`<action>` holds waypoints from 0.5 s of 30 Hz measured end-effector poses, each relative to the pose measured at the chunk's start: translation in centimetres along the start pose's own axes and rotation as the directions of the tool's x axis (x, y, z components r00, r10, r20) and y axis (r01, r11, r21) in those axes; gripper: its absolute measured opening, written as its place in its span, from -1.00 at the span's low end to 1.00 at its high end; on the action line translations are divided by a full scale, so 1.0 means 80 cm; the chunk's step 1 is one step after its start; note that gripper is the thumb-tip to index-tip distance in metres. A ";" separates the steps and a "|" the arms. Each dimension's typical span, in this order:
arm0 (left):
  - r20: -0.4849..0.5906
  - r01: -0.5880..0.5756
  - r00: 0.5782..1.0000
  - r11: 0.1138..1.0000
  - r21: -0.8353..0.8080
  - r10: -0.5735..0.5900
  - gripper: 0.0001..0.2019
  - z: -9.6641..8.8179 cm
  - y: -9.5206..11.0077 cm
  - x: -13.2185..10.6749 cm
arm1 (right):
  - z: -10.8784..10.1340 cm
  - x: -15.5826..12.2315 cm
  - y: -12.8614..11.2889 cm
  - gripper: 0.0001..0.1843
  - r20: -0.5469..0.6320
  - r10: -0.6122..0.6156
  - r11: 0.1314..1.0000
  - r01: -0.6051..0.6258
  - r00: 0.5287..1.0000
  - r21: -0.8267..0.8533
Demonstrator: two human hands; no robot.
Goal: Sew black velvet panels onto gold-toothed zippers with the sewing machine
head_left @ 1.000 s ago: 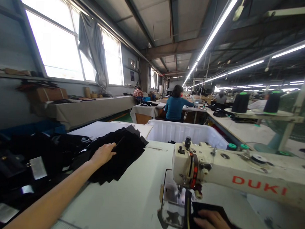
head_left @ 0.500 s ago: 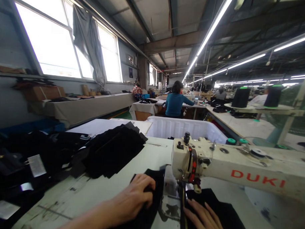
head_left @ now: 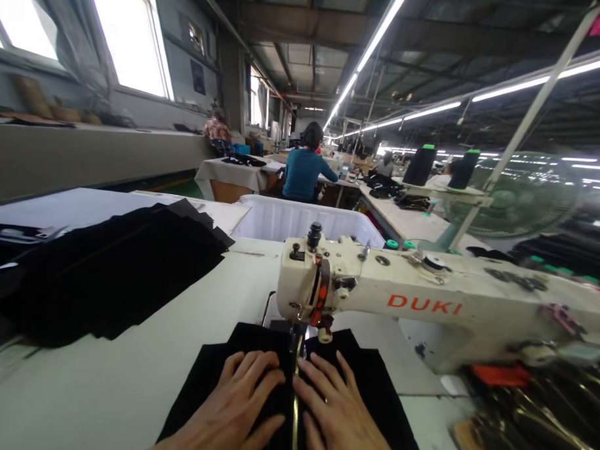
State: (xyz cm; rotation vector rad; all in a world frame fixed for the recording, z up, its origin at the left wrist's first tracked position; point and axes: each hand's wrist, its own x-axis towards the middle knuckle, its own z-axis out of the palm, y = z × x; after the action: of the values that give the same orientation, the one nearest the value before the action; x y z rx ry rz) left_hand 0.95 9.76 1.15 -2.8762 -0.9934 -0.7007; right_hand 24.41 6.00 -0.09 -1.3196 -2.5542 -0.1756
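Before the sewing machine (head_left: 366,290), black cloth (head_left: 203,372) lies on the table (head_left: 228,295), flanking a gold-toned strip (head_left: 296,422) that runs toward the needle area. Left hand (head_left: 242,407) and right hand (head_left: 337,410), both open, fingers extended, rest one on either side, presumably to keep strip straight and cloth flat. A fanned black stack (head_left: 116,271) lies left, apparently for easy reach.

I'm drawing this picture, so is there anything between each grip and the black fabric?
Nothing that I can see. The left grip rests right on the black fabric, left of the gold strip. The right grip rests on the fabric to its right. What's under the palms is hidden.
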 end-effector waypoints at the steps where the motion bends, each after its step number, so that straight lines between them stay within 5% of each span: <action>1: -0.014 -0.015 1.000 0.999 0.037 0.016 -0.62 0.004 -0.001 -0.002 | 0.002 0.000 0.001 -0.46 -0.015 -0.007 1.000 0.007 1.000 -0.001; 6: -0.018 -0.067 0.997 0.995 0.075 0.068 -0.51 0.007 -0.001 -0.004 | 0.007 0.007 0.005 -0.52 -0.097 -0.023 1.000 0.025 0.995 0.013; 12: 0.112 -0.017 0.993 0.994 -0.110 0.030 -0.51 0.014 -0.020 0.021 | 0.009 0.034 0.018 -0.59 -0.141 0.133 0.991 -0.130 0.981 0.026; 15: 0.123 0.018 0.992 0.986 -0.168 0.003 -0.49 0.016 -0.026 0.020 | 0.009 0.046 0.020 -0.61 -0.165 0.103 0.994 -0.096 0.981 0.047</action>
State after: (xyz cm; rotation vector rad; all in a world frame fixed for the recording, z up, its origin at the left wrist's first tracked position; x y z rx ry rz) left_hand 1.37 12.57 0.43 -3.0975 -1.0054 -0.6440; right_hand 23.55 9.97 0.21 -1.3535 -2.3355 -0.2071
